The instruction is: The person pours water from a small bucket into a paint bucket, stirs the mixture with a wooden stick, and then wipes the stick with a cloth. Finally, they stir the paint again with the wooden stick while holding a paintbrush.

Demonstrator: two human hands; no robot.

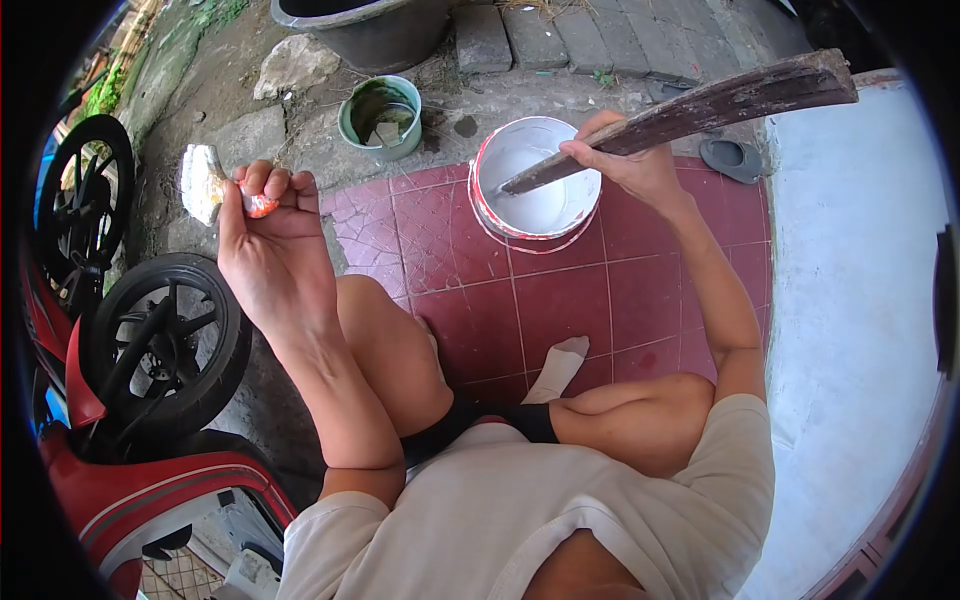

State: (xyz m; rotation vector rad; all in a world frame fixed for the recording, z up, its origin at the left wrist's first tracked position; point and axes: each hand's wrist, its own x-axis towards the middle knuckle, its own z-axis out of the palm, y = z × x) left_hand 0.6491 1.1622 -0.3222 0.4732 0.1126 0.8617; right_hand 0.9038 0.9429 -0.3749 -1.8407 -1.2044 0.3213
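Note:
My left hand [280,235] is raised at the left, its fingers closed on the orange handle of a paintbrush [203,185]. White paint coats the brush's wide head, which points up and left. In my right hand [640,170] is a long, weathered wooden plank [740,100], gripped partway along. The plank slants down to the left, and its narrow lower end dips into a white paint bucket [535,234] with a red-marked rim. White paint [540,208] lies inside the bucket, which stands on the red floor tiles.
A green pail [352,135] with murky contents and a large dark tub [370,45] stand beyond the tiles. Motorbike parts and wheels [165,330] crowd the left. A grey clog [735,158] lies near the pale wall [850,300] at right.

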